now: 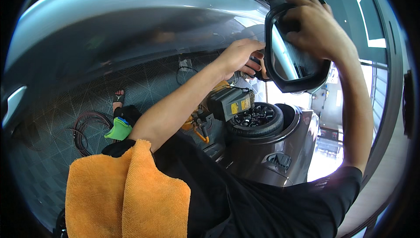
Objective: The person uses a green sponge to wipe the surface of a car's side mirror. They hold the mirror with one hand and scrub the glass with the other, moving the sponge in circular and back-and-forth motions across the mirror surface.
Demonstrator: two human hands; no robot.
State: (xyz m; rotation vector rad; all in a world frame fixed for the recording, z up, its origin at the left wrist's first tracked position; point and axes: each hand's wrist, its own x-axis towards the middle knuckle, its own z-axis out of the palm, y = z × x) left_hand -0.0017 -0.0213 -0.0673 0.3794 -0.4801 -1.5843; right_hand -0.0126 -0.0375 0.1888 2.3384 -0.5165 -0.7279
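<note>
A car's black side mirror (298, 41), its glass toward me, stands out at upper right. My right hand (316, 25) is closed over its top, with fingers bent round the housing and onto the glass side. My left hand (243, 57) is at the mirror's left edge. Its index finger and thumb reach the rim, while the other fingers hang apart and bent below; nothing shows between them. An orange towel (127, 194) hangs over my left upper arm and shoulder.
The glossy grey car body (131, 14) spans the upper left. Below are a black case with yellow labels (229, 103), a wheel (258, 119) beside a brown car panel (262, 152), a coiled hose (87, 130), a green cloth (119, 128) and a sandalled foot (118, 100) on the tiled floor.
</note>
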